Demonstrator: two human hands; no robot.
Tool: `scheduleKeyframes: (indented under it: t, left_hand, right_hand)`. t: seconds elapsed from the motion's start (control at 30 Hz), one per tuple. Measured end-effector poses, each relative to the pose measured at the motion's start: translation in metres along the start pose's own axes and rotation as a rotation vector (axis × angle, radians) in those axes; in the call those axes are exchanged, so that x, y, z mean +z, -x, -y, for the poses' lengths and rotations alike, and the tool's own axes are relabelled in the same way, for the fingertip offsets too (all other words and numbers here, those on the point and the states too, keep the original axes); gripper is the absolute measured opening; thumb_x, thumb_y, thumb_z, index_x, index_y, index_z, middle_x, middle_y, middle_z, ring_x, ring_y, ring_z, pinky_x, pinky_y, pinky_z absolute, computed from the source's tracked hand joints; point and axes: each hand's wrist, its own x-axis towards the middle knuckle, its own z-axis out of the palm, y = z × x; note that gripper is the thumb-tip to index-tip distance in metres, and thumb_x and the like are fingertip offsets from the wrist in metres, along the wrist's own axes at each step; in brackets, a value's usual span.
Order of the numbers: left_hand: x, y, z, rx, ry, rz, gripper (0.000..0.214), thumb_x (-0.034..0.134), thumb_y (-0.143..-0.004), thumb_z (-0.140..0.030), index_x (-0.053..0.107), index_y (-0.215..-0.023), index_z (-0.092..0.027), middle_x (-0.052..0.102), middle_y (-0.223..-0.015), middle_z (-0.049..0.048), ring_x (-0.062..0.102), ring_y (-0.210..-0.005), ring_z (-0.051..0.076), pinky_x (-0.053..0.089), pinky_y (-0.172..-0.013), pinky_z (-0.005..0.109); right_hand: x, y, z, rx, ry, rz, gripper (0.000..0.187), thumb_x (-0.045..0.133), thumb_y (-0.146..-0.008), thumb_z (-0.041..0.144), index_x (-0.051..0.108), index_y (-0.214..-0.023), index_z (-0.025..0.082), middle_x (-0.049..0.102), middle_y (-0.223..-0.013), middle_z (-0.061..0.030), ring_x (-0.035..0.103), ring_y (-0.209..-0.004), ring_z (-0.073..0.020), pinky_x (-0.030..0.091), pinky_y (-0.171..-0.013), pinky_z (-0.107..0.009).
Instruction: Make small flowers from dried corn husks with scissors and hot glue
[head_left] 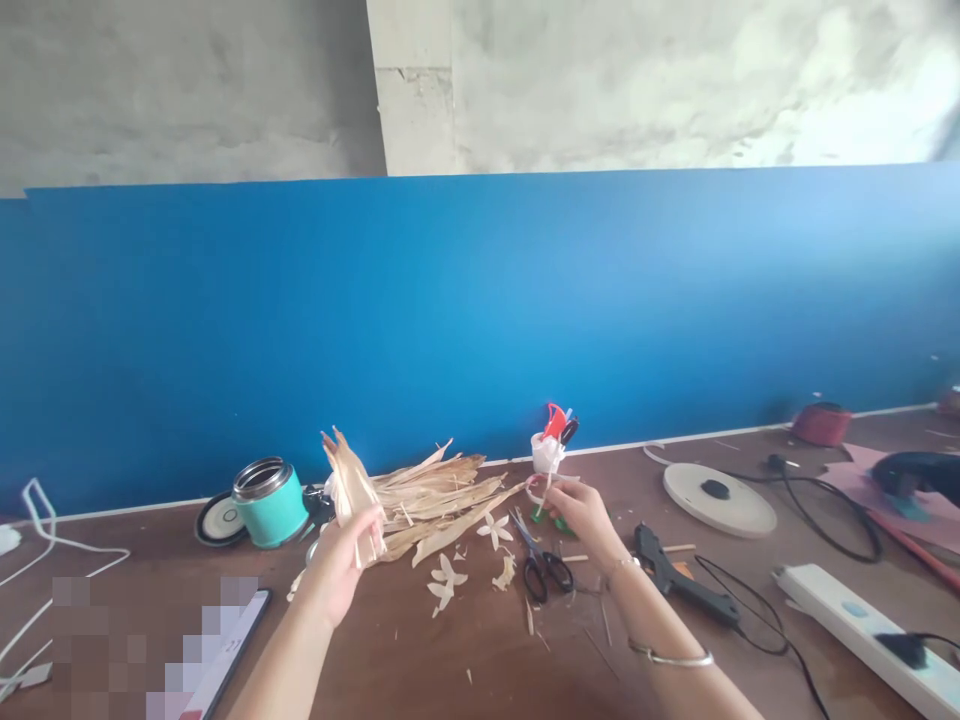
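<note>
The left hand [349,560] grips a dry husk [349,482] near its lower end, its long axis rising and leaning left, well apart from the right hand [583,515]. Between them spreads a pile of husks [442,495], its left end hidden behind the held one, while the right fingers bunch just in front of a white cup [546,456], too small to tell whether they pinch anything

Glue gun [681,584], scissors [541,560] and dried husks [442,495] suggest a craft workspace.
</note>
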Motion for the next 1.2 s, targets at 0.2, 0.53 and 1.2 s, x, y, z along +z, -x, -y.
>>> scheduleKeyframes:
  t: [0.2, 0.53, 1.2]
  left_hand:
    - [-0.007, -0.017, 0.029, 0.02, -0.781, -0.137, 0.031, 0.064, -0.064, -0.031, 0.062, -0.091, -0.015, 0.066, -0.094, 0.013, 0.054, -0.103, 0.037, 0.041, -0.083, 0.041]
    - [0.054, 0.035, 0.03, 0.107, -0.368, 0.242, 0.032, 0.067, -0.065, -0.045, 0.067, -0.073, -0.014, 0.064, -0.064, 0.0042, 0.057, -0.058, 0.017, 0.042, -0.055, 0.025]
    - [0.054, 0.03, 0.047, -0.16, 0.289, 0.179, 0.028, 0.072, -0.065, -0.037, 0.066, -0.078, -0.013, 0.056, -0.065, -0.0004, 0.05, -0.057, 0.009, 0.037, -0.052, 0.019]
  right_hand:
    - [0.02, 0.025, 0.026, -0.032, -0.366, 0.374, 0.015, 0.051, -0.068, 0.03, 0.049, -0.06, 0.017, 0.065, -0.061, -0.0036, 0.047, -0.045, -0.008, 0.026, -0.04, -0.018]
    - [0.07, 0.062, 0.035, -0.066, -0.274, 0.574, 0.007, 0.052, -0.059, 0.017, 0.046, -0.055, 0.017, 0.053, -0.045, 0.0041, 0.043, -0.04, -0.0069, 0.026, -0.041, -0.018]
    - [0.089, 0.065, 0.025, -0.091, -0.234, 0.358, 0.016, 0.066, -0.061, 0.023, 0.059, -0.049, 0.015, 0.051, -0.046, 0.0025, 0.041, -0.047, -0.0094, 0.03, -0.048, -0.023]
